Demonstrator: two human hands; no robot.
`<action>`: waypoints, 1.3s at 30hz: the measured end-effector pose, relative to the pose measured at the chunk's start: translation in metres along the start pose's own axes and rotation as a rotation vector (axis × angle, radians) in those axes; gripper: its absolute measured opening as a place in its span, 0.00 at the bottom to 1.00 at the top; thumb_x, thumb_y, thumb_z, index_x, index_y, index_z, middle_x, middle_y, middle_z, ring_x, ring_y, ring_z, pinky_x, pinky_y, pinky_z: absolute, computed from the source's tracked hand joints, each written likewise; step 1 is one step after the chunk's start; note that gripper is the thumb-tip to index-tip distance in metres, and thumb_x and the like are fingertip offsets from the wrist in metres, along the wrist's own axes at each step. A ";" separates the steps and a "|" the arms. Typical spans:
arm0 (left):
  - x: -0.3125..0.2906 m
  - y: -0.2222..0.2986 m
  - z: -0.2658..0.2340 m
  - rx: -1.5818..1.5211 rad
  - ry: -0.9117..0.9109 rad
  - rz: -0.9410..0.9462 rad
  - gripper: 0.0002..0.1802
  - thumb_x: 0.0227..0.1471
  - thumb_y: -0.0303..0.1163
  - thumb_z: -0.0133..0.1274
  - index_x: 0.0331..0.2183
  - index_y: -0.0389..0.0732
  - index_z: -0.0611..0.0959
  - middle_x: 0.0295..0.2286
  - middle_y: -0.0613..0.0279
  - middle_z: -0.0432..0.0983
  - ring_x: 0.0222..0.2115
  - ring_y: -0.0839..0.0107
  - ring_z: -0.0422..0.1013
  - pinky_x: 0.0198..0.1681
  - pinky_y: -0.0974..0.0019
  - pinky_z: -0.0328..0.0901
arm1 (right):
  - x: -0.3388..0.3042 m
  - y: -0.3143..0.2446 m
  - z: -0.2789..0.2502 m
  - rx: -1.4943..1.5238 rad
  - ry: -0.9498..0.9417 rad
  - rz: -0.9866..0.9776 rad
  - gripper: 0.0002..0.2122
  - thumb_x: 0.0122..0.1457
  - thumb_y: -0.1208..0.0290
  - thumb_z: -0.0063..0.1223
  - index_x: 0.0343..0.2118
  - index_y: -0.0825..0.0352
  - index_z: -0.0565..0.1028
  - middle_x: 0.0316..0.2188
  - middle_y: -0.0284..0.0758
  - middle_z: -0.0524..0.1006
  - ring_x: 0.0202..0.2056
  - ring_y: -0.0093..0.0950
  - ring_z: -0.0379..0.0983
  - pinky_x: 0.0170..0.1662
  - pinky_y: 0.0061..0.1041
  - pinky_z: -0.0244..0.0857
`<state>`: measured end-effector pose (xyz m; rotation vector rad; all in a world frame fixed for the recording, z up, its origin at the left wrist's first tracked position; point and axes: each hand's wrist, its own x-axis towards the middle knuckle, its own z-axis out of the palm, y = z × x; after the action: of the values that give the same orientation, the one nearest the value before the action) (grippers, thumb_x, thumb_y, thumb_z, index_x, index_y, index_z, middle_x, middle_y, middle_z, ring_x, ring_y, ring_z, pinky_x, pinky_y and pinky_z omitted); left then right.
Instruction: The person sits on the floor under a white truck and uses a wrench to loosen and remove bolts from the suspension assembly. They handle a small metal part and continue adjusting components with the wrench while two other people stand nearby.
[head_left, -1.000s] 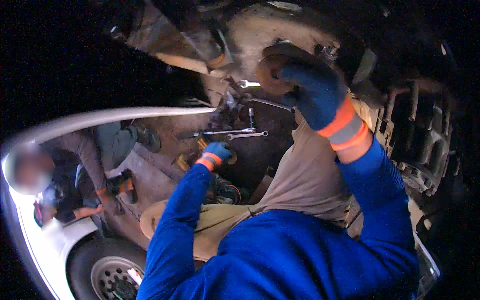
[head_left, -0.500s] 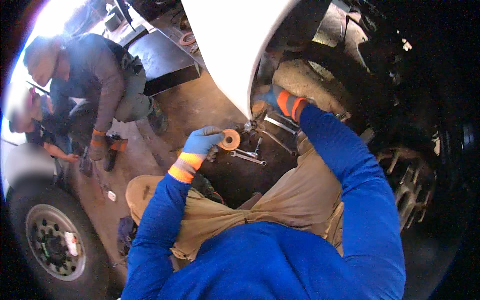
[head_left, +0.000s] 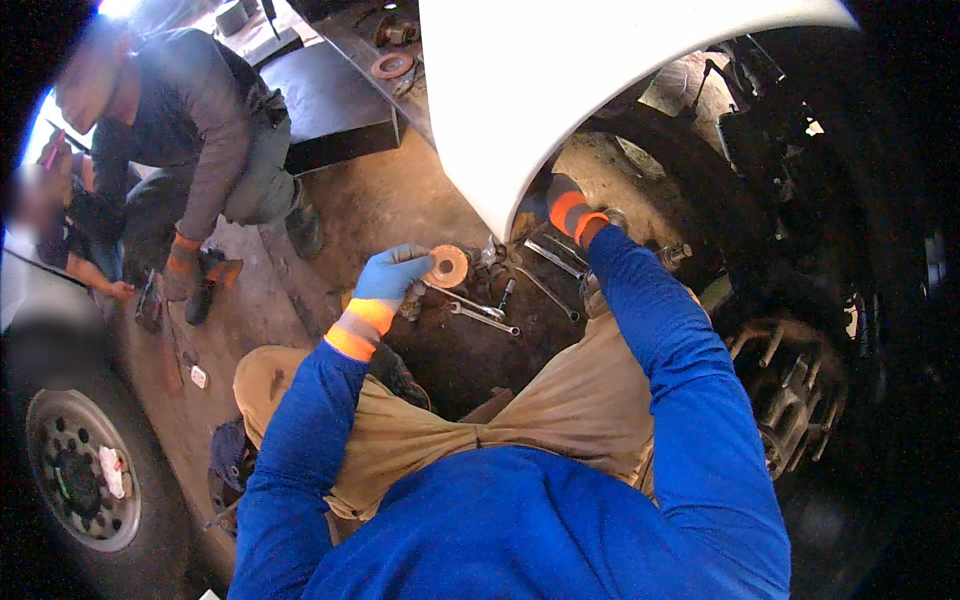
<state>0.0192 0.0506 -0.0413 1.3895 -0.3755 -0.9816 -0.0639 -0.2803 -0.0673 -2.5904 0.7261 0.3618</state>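
My left hand (head_left: pixel 392 276), in a blue glove with an orange cuff, pinches a flat orange-brown ring (head_left: pixel 459 264) with a hole in its middle. The ring is held up over the floor beside several tools. My right hand (head_left: pixel 569 203), in a glove with an orange band, reaches in behind the lower edge of a white curved panel (head_left: pixel 490 110). Its fingers are lost in shadow and behind the panel, so what it touches is hidden. Below the ring lie a combination wrench (head_left: pixel 487 320) and a ratchet (head_left: pixel 501 309). More wrenches (head_left: pixel 552 257) lie near my right knee.
At the left a co-worker (head_left: pixel 200 130) bends beside another person (head_left: pixel 85 260). A large truck wheel (head_left: pixel 118 455) stands at lower left. A hub with studs (head_left: pixel 800 385) is at my right. Another ring (head_left: pixel 392 65) sits on a bench at the back.
The view has shifted, bringing more of the white panel into sight. My left hand keeps hold of the ring. My right hand has turned slightly, and its fingers now show less.
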 end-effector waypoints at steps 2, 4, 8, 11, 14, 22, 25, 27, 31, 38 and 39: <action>0.002 -0.002 0.003 -0.007 -0.001 -0.038 0.08 0.49 0.30 0.52 0.33 0.39 0.79 0.19 0.68 0.73 0.13 0.79 0.64 0.14 0.75 0.58 | -0.002 0.009 0.010 -0.016 0.252 -0.173 0.24 0.45 0.46 0.53 0.37 0.62 0.76 0.29 0.41 0.78 0.29 0.38 0.74 0.32 0.34 0.66; 0.001 0.000 0.003 0.016 -0.023 -0.110 0.08 0.49 0.29 0.51 0.34 0.39 0.79 0.19 0.67 0.72 0.12 0.78 0.64 0.14 0.74 0.59 | -0.006 0.020 0.014 -0.011 0.387 -0.171 0.23 0.46 0.47 0.52 0.36 0.63 0.76 0.29 0.41 0.78 0.27 0.38 0.74 0.31 0.34 0.66; -0.005 0.004 0.004 -0.075 -0.005 -0.177 0.09 0.49 0.29 0.52 0.34 0.39 0.78 0.18 0.65 0.72 0.12 0.77 0.65 0.14 0.73 0.61 | -0.008 0.000 -0.001 0.121 0.294 0.121 0.20 0.47 0.53 0.51 0.29 0.70 0.76 0.23 0.45 0.76 0.26 0.40 0.73 0.31 0.37 0.66; -0.006 -0.001 -0.001 -0.080 0.042 -0.146 0.09 0.48 0.29 0.52 0.34 0.38 0.78 0.19 0.64 0.73 0.12 0.76 0.66 0.14 0.72 0.62 | -0.021 -0.012 -0.018 -0.033 0.251 0.023 0.16 0.47 0.57 0.50 0.27 0.68 0.77 0.24 0.44 0.76 0.28 0.41 0.73 0.32 0.39 0.66; -0.007 -0.001 -0.004 -0.090 0.034 -0.146 0.08 0.48 0.27 0.52 0.33 0.37 0.78 0.21 0.63 0.74 0.13 0.75 0.66 0.15 0.71 0.63 | -0.034 -0.021 -0.027 -0.223 0.232 -0.102 0.12 0.48 0.61 0.49 0.26 0.64 0.78 0.27 0.43 0.77 0.29 0.42 0.74 0.33 0.41 0.66; -0.004 -0.006 -0.001 -0.147 0.017 -0.162 0.08 0.48 0.28 0.52 0.34 0.37 0.77 0.21 0.62 0.74 0.14 0.75 0.67 0.16 0.70 0.64 | 0.004 0.025 0.012 -0.190 0.368 0.037 0.13 0.45 0.64 0.55 0.29 0.70 0.75 0.30 0.48 0.75 0.33 0.44 0.73 0.35 0.37 0.67; -0.005 -0.003 0.001 -0.140 0.023 -0.169 0.09 0.49 0.29 0.52 0.35 0.38 0.77 0.21 0.62 0.74 0.14 0.74 0.67 0.16 0.70 0.64 | -0.040 -0.018 -0.017 -0.170 0.330 -0.012 0.13 0.48 0.62 0.51 0.27 0.70 0.76 0.31 0.48 0.75 0.33 0.44 0.73 0.36 0.39 0.66; -0.004 -0.002 0.001 -0.122 0.011 -0.154 0.10 0.49 0.30 0.52 0.35 0.38 0.77 0.20 0.62 0.74 0.14 0.75 0.68 0.16 0.71 0.63 | -0.055 -0.026 -0.032 -0.213 0.238 -0.056 0.13 0.48 0.63 0.49 0.27 0.70 0.76 0.32 0.49 0.75 0.33 0.45 0.72 0.36 0.39 0.66; 0.000 -0.002 0.011 -0.192 -0.045 -0.128 0.10 0.49 0.30 0.52 0.35 0.37 0.77 0.20 0.62 0.74 0.15 0.76 0.69 0.17 0.75 0.62 | -0.049 0.000 -0.023 -0.125 0.393 -0.068 0.12 0.47 0.64 0.50 0.27 0.69 0.76 0.30 0.48 0.76 0.34 0.45 0.73 0.37 0.40 0.67; -0.016 0.018 0.007 -0.262 -0.092 -0.118 0.10 0.49 0.29 0.51 0.35 0.36 0.77 0.24 0.61 0.76 0.19 0.73 0.71 0.22 0.73 0.65 | -0.146 -0.066 -0.058 0.153 0.056 -0.317 0.17 0.50 0.57 0.51 0.32 0.68 0.76 0.32 0.45 0.76 0.35 0.40 0.73 0.41 0.32 0.66; -0.017 0.021 0.011 -0.255 -0.118 -0.115 0.11 0.49 0.30 0.51 0.36 0.36 0.77 0.24 0.60 0.76 0.19 0.71 0.72 0.23 0.72 0.66 | -0.158 -0.072 -0.049 0.270 0.078 -0.348 0.15 0.50 0.59 0.52 0.33 0.67 0.76 0.31 0.41 0.77 0.33 0.32 0.73 0.39 0.28 0.66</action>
<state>0.0089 0.0544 -0.0139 1.1350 -0.2497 -1.1667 -0.1493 -0.1786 0.0555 -2.4193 0.3105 0.0498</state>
